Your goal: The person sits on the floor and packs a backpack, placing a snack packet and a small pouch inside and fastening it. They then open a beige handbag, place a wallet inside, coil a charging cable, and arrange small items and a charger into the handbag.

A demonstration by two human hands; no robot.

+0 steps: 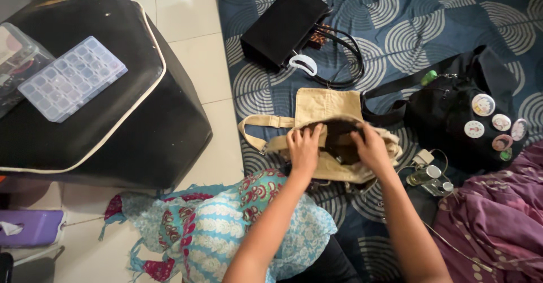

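Note:
A beige canvas bag (328,105) lies on the blue patterned sheet (407,23) with its mouth pulled wide, showing a dark lining. My left hand (304,147) grips the left side of the opening. My right hand (370,146) grips the right side, fingers curled over the rim. The bag's strap loops out to the left. What lies inside the bag is too dark to tell.
A black handbag (283,26) with a white hair claw (304,63) lies beyond. A black bag with round badges (464,113) sits right, small bottles (430,176) beside it. A black ottoman (113,113) carrying a clear pill organiser (72,78) stands left. Patterned cloth (226,226) covers my lap.

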